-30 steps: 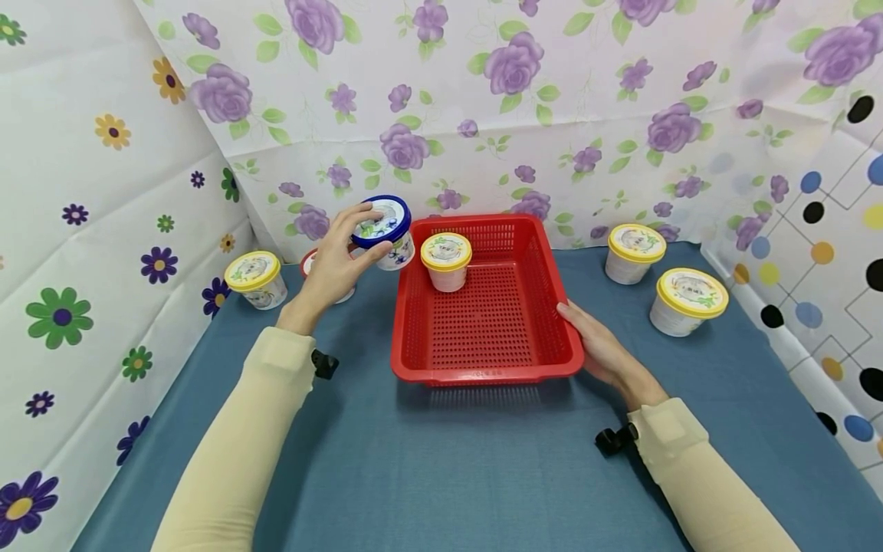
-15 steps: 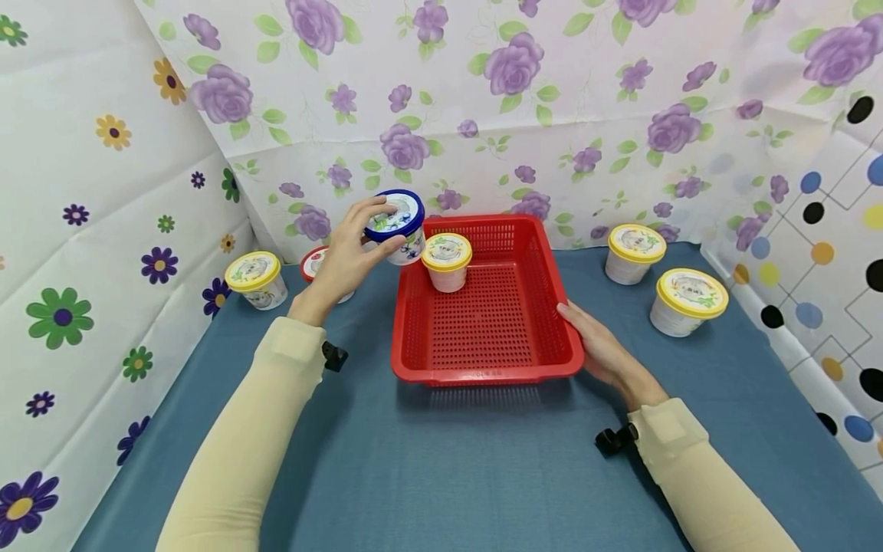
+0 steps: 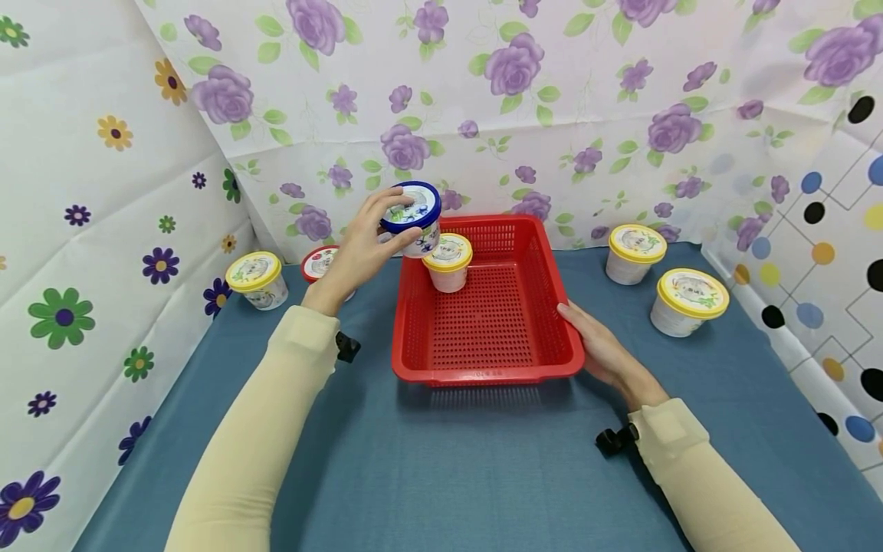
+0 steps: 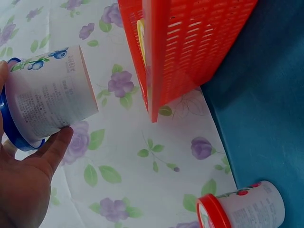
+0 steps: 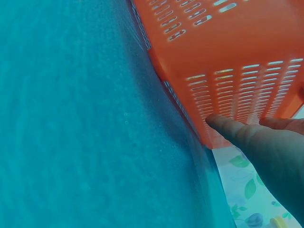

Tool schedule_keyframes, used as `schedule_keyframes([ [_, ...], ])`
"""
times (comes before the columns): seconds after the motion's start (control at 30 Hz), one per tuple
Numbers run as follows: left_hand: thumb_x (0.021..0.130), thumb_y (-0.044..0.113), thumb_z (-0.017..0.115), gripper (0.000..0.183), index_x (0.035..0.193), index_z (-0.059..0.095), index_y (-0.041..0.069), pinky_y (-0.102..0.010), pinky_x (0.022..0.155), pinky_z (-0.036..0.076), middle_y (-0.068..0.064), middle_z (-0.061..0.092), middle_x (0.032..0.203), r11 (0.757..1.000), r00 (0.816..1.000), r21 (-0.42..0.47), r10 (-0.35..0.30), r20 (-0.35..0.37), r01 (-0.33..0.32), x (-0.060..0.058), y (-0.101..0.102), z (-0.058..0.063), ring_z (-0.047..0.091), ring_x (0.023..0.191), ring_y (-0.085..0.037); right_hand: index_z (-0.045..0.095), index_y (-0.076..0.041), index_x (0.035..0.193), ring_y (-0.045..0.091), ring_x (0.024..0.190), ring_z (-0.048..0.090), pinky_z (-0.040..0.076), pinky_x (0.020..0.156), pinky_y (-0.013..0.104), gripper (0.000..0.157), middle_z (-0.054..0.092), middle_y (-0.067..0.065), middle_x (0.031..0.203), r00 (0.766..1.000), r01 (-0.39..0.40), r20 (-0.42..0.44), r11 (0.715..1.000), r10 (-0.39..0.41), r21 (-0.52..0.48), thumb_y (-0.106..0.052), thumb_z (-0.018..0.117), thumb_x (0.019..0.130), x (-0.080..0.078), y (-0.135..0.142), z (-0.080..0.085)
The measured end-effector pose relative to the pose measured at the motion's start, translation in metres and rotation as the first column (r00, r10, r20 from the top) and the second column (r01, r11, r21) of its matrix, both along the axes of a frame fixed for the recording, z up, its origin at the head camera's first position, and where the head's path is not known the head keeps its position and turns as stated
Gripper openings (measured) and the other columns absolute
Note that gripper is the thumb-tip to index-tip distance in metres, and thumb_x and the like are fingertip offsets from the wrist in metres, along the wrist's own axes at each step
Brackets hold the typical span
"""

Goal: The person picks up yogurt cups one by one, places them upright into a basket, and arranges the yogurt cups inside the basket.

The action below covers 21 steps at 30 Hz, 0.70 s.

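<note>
My left hand grips a white tub with a blue lid, thumb and fingers round its lid and side. Tilted in the hand, the tub is raised over the left rear rim of the red plastic basket. Blueberries and small print show on the tub's wall in the left wrist view. A yellow-lidded tub stands inside the basket, partly hidden behind the held one. My right hand holds the basket's right side, its thumb at the rim and fingers along the slotted outer wall.
Left of the basket stand a red-lidded tub, partly behind my left hand, and a yellow-lidded tub. Two more yellow-lidded tubs, one farther back and one nearer, stand at the right. Patterned sheets border the blue-covered table.
My left hand has carried the blue-lidded tub right and slightly up, from beside the basket to over its left rear rim. The right hand and basket have stayed in place.
</note>
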<state>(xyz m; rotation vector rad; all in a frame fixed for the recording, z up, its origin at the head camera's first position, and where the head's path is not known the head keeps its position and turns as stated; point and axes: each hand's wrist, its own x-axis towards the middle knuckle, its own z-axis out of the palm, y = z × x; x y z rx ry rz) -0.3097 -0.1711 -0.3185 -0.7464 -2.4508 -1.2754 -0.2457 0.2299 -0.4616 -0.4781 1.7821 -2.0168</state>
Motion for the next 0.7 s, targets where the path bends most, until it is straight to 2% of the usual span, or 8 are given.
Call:
schedule_keyframes([
  [0.3,0.099,0.04,0.073,0.055,0.145,0.056,0.017,-0.044,0.112,0.045,0.0,0.039,0.161,0.998,1.0,-0.054,0.008,-0.03,-0.01,-0.009,0.01,0.005,0.041,0.145,-0.023,0.014,-0.018,0.168,0.029,0.12,0.061,0.058,0.093,0.037,0.062,0.034,0.033,0.154,1.0,0.004,0.001,1.0,-0.004,0.003,-0.041,0.034,0.115,0.0,0.0,0.0],
  [0.7,0.098,0.038,0.074,0.054,0.144,0.058,0.015,-0.035,0.11,0.047,-0.001,0.041,0.16,0.999,0.999,-0.033,0.006,-0.048,-0.007,-0.019,0.029,0.018,0.042,0.144,-0.017,0.015,-0.018,0.168,0.029,0.12,0.062,0.058,0.092,0.037,0.062,0.036,0.033,0.153,1.0,0.008,-0.002,1.0,-0.008,0.011,-0.043,0.035,0.114,-0.001,0.0,0.0],
])
